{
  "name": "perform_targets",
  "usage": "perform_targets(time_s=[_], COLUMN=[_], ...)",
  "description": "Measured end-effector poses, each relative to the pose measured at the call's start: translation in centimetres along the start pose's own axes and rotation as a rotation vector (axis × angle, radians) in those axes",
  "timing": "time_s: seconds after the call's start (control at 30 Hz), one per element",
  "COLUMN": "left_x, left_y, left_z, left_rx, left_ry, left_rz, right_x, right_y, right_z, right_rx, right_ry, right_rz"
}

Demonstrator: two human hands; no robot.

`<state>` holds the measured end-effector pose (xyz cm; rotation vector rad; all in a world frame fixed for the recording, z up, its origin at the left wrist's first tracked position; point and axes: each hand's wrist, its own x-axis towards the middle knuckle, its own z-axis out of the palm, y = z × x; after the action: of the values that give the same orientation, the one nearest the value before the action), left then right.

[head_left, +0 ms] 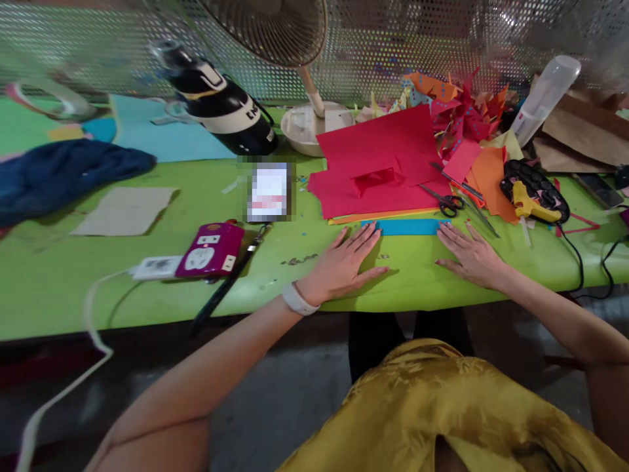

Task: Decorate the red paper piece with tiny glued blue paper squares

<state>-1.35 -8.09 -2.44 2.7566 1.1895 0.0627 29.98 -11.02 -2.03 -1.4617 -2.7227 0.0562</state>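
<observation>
A blue paper strip [413, 227] lies flat along the near edge of a stack of coloured paper. My left hand [351, 255] rests palm down with its fingers spread, the fingertips on the strip's left end. At the strip's right end, the fingertips of my right hand [469, 254] touch it, and that hand is also flat with fingers apart. Just beyond the strip is a large red paper sheet [378, 157] with a small folded red piece on it. Black scissors [448, 203] lie at the red sheet's right corner, and tweezers [479, 213] lie beside them.
A yellow glue gun [535, 203] sits on a black holder at right. Coloured paper scraps [466, 111] pile up behind. A fan [317, 124], a black bottle [230, 111], a phone [268, 190], a purple power strip [211, 249] and a blue cloth [69, 170] occupy the left and back.
</observation>
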Motion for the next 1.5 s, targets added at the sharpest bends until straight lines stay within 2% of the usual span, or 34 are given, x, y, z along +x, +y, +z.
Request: perform_targets(time_s=[0.1,0.2,0.27,0.37,0.43,0.5,0.53,0.6,0.7,0.83,1.03,1.17,1.37,1.5], left_x=[0.0,0.1,0.1,0.1,0.1,0.1,0.1,0.1,0.1,0.1,0.0,-0.1,-0.1,-0.1], left_y=[-0.1,0.0,0.1,0.0,-0.1,-0.1,-0.1,-0.1,0.0,0.1,-0.1,-0.1,-0.4,-0.5], left_z=[0.1,0.2,0.4,0.7,0.8,0.9,0.9,0.8,0.6,0.5,0.4,0.4,0.5,0.6], left_rx=[-0.007,0.001,0.006,0.0,-0.01,-0.015,-0.014,-0.008,-0.007,-0.01,0.02,0.046,0.045,0.055], left_ry=[0.009,0.013,0.023,0.043,0.051,0.057,0.058,0.057,0.049,0.043,0.009,-0.003,-0.011,-0.016], left_rz=[0.004,-0.001,-0.003,-0.004,-0.003,-0.001,-0.002,-0.006,-0.006,-0.011,-0.008,-0.004,0.0,0.003], right_x=[-1.0,-0.9,0.3,4.0,7.1,10.0,11.2,12.8,13.8,13.9,13.5,11.4,7.1,5.9], right_y=[0.8,1.3,1.1,-0.4,-1.9,-3.1,-3.6,-4.0,-3.8,-3.1,-1.7,0.4,4.3,5.7], right_z=[-0.3,-1.5,-2.9,-5.1,-5.8,-5.7,-5.4,-4.5,-3.1,-2.6,-3.4,-4.2,-4.9,-5.5], right_rx=[-0.019,-0.046,-0.031,0.101,0.258,0.474,0.547,0.619,0.648,0.668,0.66,0.643,0.645,0.636], right_ry=[0.003,0.021,0.082,0.148,0.038,-0.262,-0.366,-0.457,-0.514,-0.566,-0.627,-0.651,-0.603,-0.6], right_rz=[0.022,0.082,0.148,0.274,0.31,0.274,0.284,0.323,0.353,0.366,0.42,0.5,0.57,0.624])
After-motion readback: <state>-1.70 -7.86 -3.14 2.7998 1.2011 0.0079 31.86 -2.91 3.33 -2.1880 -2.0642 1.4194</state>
